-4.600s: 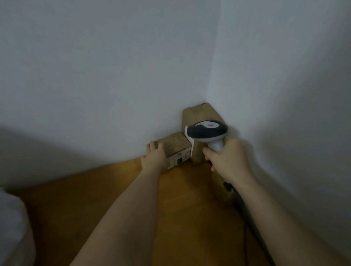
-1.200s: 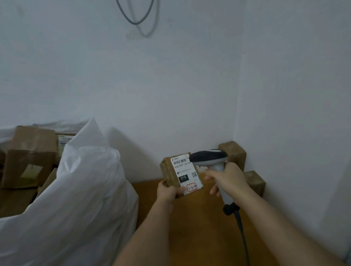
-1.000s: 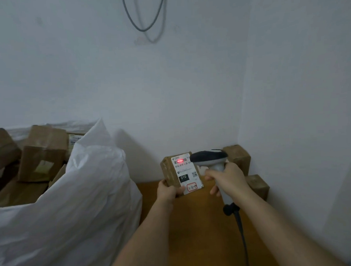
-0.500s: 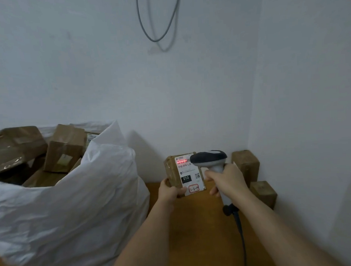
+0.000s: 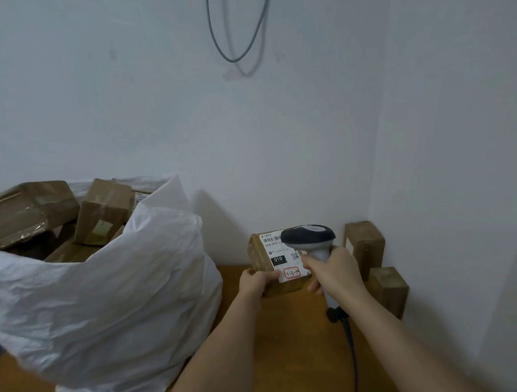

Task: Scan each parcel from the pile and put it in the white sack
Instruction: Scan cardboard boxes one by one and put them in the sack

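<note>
I see a wooden table [image 5: 289, 344]; on it the white sack [image 5: 121, 293] sits left, two brown parcels [image 5: 374, 264] far right against the wall.

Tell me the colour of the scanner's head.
Dark, near black, with a pale patch on top: scanner, head view.

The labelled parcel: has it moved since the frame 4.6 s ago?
Yes. The parcel was on the floor against the tall corner box; now the left hand holds it raised.

The scanner [image 5: 309, 238] head covers the right end of the parcel's label [image 5: 279, 254], beside the right hand [image 5: 333, 271]. Small label print is unreadable. The white sack [image 5: 112, 293] runs off the left and bottom edges, hiding most boxes inside.
</note>
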